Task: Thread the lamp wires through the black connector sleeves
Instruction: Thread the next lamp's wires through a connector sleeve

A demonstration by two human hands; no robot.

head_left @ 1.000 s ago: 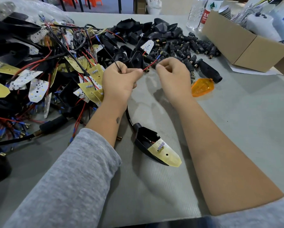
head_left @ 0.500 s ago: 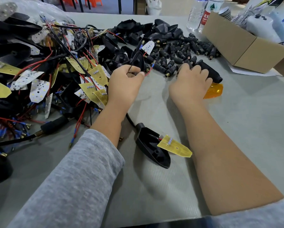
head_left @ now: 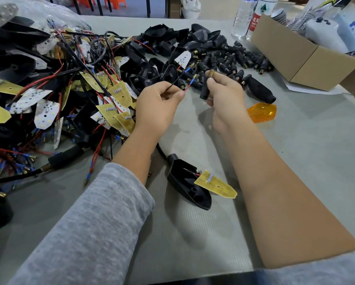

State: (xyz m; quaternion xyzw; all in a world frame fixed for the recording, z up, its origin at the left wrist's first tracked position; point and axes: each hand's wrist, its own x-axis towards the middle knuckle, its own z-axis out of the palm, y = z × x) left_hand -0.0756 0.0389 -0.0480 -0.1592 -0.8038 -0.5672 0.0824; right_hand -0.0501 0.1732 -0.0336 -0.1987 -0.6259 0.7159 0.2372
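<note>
Above the black lamp housing (head_left: 188, 185) on the table, the left hand (head_left: 156, 108) is closed in a pinch on the red and black lamp wires (head_left: 188, 86), while to its right the right hand (head_left: 224, 95) is curled round a black connector sleeve (head_left: 205, 90), brass end up. The two loose, springy wire tips may be splayed at the narrow bore, or one missed. Half a second earlier, the right hand was reaching into the sleeve pile (head_left: 234, 60) beyond; a sleeve is now lifted.
</note>
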